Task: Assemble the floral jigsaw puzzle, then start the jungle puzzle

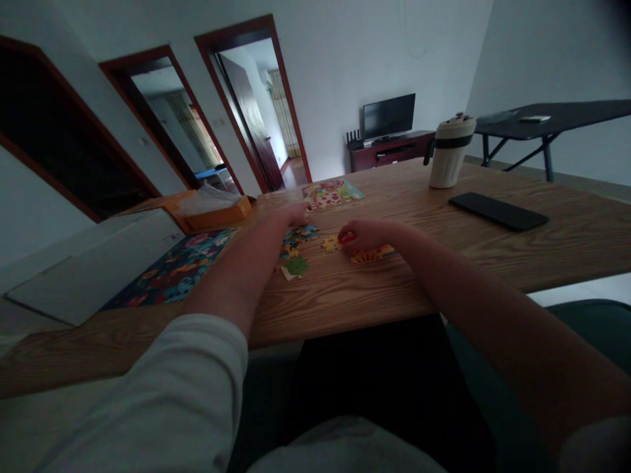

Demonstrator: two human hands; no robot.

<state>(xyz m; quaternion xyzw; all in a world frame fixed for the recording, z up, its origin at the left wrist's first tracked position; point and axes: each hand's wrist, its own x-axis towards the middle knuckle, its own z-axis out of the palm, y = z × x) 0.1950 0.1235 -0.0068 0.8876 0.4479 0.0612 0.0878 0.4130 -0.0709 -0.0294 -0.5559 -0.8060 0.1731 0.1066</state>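
My right hand (363,234) is closed, its fingertips pinching a red and yellow puzzle piece (349,238) just above the table. Beneath and beside it lies a joined yellow-orange puzzle section (371,255), partly covered by the hand. A yellow puzzle piece (330,244) sits just left of the fingertips. My left hand (297,213) reaches over the far side of a pile of blue and yellow puzzle pieces (302,235); its fingers are small, dim and partly hidden. Nearer to me is a green puzzle piece (296,267). Behind the left hand lies a colourful picture sheet (335,194).
On the left stand a white box (98,269), a dark patterned sheet (182,272) and an orange box (221,213) with clear plastic. A lidded cup (447,157) and a black phone-like slab (497,210) are on the right of the wooden table (473,253).
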